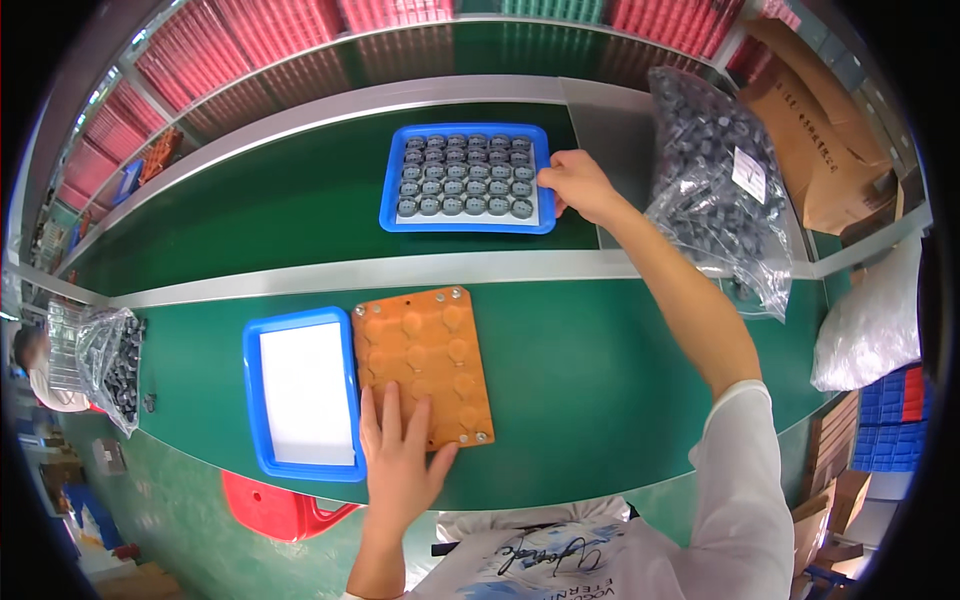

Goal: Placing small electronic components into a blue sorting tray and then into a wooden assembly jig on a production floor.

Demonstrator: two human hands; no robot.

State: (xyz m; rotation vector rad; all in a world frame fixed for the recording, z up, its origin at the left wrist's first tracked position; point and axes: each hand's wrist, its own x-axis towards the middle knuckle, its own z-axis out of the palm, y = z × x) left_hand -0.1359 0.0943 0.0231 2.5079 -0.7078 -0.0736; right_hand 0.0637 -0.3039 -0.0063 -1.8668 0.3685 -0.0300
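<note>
The right hand (580,180) is closed on the right rim of a blue tray (388,190), thumb side uppermost, forearm reaching across the bench from the right. This tray sits on the dark green strip (250,190) behind the metal rail (400,269) and carries round grey parts (453,187) in rows of 6 on a white liner. The left hand (403,465) is open, gripping nothing, its spread fingers resting on the lower left portion of an orange-brown plate (415,350). The plate lies flat on the green bench top (600,380), shows shallow round recesses, and has bright screw heads (456,294) near its corners. Just beside it, on the left, lies a 2nd blue tray (256,390) with a white sheet (305,395) inside. Farther right, a clear bag (700,150) of dark parts leans near a cardboard box (815,140). At the far left, 1 more clear bag (112,365) holds dark pieces. A red stool (265,505) stands below the bench edge; pink stacks (290,30) fill the shelf behind.
</note>
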